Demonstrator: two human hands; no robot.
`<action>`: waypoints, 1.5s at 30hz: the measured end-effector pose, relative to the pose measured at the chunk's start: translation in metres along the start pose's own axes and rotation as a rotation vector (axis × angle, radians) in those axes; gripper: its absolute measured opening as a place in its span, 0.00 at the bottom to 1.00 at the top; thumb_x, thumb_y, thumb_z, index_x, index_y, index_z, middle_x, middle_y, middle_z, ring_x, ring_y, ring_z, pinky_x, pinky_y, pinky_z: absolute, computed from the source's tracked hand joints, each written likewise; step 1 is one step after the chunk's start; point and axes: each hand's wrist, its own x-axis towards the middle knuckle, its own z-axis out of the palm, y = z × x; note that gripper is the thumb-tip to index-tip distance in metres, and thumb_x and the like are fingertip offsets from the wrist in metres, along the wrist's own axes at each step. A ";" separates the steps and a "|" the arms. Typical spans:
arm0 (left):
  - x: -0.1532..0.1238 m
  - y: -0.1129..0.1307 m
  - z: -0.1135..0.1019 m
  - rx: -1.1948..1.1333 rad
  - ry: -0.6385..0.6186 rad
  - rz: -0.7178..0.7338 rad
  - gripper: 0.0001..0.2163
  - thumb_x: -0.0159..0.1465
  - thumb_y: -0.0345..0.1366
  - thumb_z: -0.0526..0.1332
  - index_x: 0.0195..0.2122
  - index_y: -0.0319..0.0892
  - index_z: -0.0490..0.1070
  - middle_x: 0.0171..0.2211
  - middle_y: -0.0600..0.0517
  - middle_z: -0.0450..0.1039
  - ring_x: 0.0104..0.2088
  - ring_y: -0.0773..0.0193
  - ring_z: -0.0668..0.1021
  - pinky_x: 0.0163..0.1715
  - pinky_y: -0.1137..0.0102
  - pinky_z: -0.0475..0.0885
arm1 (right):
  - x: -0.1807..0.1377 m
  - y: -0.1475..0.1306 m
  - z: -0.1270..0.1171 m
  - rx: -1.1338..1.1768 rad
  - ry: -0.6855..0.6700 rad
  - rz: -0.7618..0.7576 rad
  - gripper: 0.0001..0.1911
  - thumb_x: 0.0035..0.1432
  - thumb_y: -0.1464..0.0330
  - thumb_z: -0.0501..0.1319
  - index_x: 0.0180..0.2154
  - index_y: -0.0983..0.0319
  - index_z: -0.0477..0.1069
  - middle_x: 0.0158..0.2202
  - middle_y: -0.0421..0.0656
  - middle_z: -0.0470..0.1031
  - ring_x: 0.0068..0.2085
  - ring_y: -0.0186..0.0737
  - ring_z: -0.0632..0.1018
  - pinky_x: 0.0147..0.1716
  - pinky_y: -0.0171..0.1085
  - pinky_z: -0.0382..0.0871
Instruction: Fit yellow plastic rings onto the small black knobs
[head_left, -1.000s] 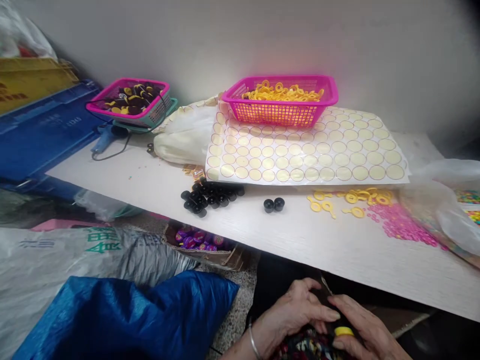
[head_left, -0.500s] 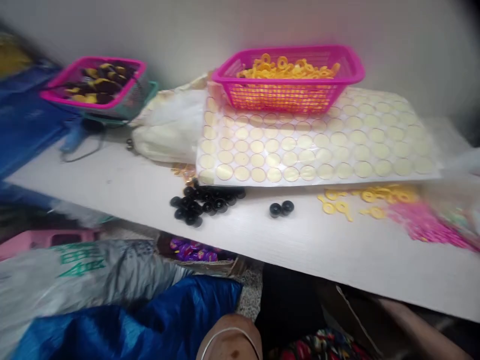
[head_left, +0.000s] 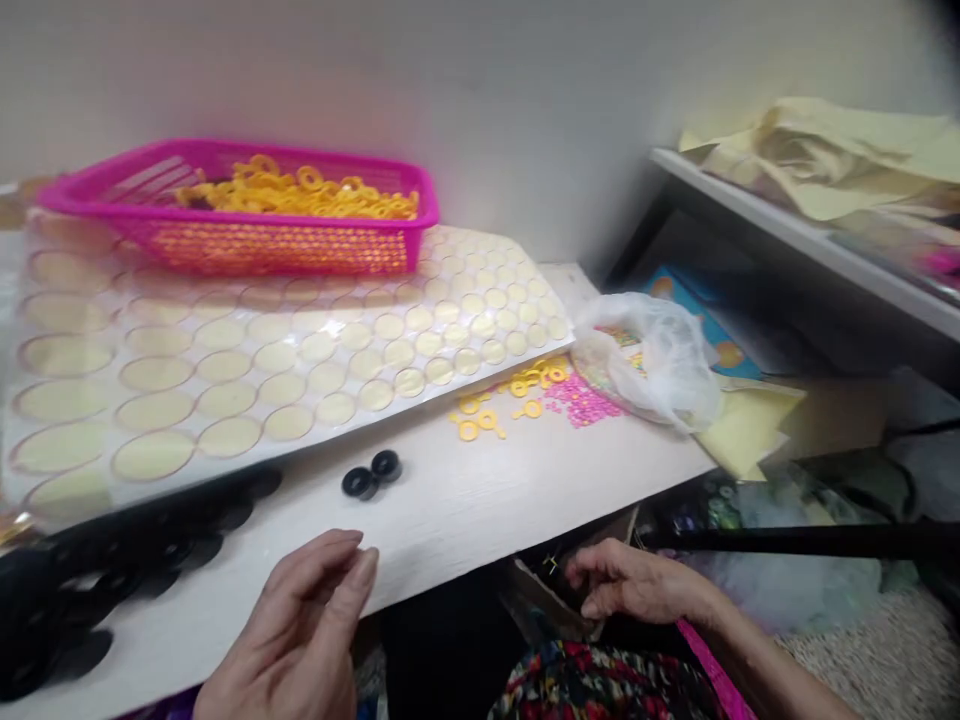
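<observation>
My left hand [head_left: 296,625] is raised at the front edge of the white table [head_left: 450,520], fingers loosely bent and the thumb a little apart from them, nothing seen between. Just beyond its fingertips lie two small black wheel-like rings [head_left: 372,474]. Lower and to the right, my right hand [head_left: 634,582] hovers below the table edge beside an open cardboard box [head_left: 541,592]. Its fingers are curled with a gap to the thumb, and no object shows in it. More black rings [head_left: 142,560] lie in a blurred heap at the left.
A pink basket [head_left: 300,235] of yellow ring-shaped pieces stands on a sheet of round stickers [head_left: 300,375]. Loose yellow pieces [head_left: 486,418], pink bits [head_left: 583,402] and a clear plastic bag [head_left: 675,365] lie to the right. A shelf [head_left: 810,235] juts out at the upper right.
The view has swung right, bringing the shelf and plastic bag into sight. My left hand has risen to the table edge, and my right hand now shows by the box. The two black rings stay put.
</observation>
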 end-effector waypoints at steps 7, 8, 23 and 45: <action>0.041 -0.070 0.026 0.296 0.180 0.001 0.26 0.44 0.43 0.67 0.44 0.41 0.69 0.44 0.49 0.67 0.31 0.65 0.72 0.39 0.61 0.71 | 0.004 -0.012 -0.037 0.035 0.736 -0.259 0.11 0.56 0.61 0.55 0.33 0.62 0.68 0.25 0.40 0.67 0.28 0.34 0.67 0.28 0.33 0.61; 0.046 -0.073 0.026 0.332 0.179 0.007 0.30 0.42 0.43 0.68 0.47 0.40 0.67 0.45 0.47 0.66 0.33 0.63 0.72 0.39 0.60 0.71 | 0.009 -0.010 -0.034 0.006 0.768 -0.296 0.10 0.56 0.62 0.54 0.33 0.62 0.68 0.26 0.40 0.67 0.29 0.35 0.67 0.28 0.33 0.61; 0.093 -0.053 0.064 0.340 -0.315 0.108 0.26 0.38 0.45 0.70 0.39 0.40 0.73 0.38 0.49 0.74 0.44 0.53 0.74 0.52 0.58 0.63 | -0.016 0.014 0.001 -0.164 0.586 -0.529 0.06 0.57 0.74 0.52 0.34 0.61 0.66 0.32 0.41 0.69 0.33 0.34 0.70 0.33 0.32 0.63; -0.030 -0.036 0.202 0.248 -0.773 0.347 0.13 0.46 0.38 0.66 0.33 0.42 0.74 0.31 0.52 0.73 0.35 0.61 0.74 0.38 0.67 0.69 | 0.103 -0.047 -0.278 -0.693 0.941 0.016 0.12 0.49 0.77 0.55 0.34 0.68 0.74 0.37 0.53 0.76 0.40 0.44 0.74 0.34 0.33 0.62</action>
